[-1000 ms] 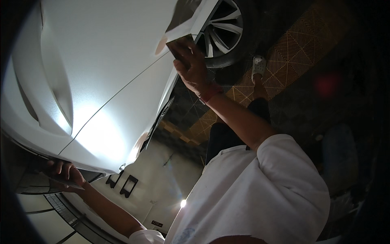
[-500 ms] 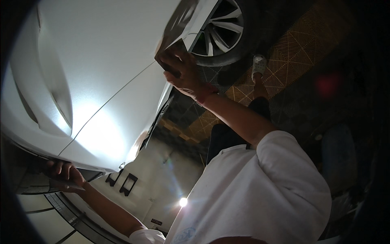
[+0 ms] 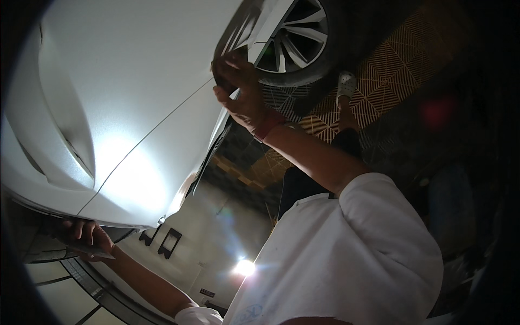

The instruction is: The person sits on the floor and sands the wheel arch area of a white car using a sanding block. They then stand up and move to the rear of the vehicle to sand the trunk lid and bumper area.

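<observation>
A white car body panel (image 3: 124, 70) fills the upper left, a bright glare on its lower part and a thin seam across it. My right hand (image 3: 241, 95) is at the panel's right edge beside the wheel arch, fingers curled on a dark flat pad (image 3: 227, 81) against the bodywork. At lower left, my left hand (image 3: 86, 238) has bent fingers at the glossy dark edge below the white panel, holding a thin flat grey piece (image 3: 100, 252), partly hidden in shadow.
A wheel (image 3: 290, 38) with silver spokes stands at top centre. My foot in a white clog (image 3: 346, 84) rests on orange and dark grid floor tiles (image 3: 390, 70). A pale wall with black brackets (image 3: 172, 244) and a bright lamp (image 3: 244, 267) show low in view; a dim blue object (image 3: 449, 206) is at right.
My right hand and pad have moved left along the panel's edge, dipping lower half a second ago and rising slightly since. My left hand has shifted only slightly.
</observation>
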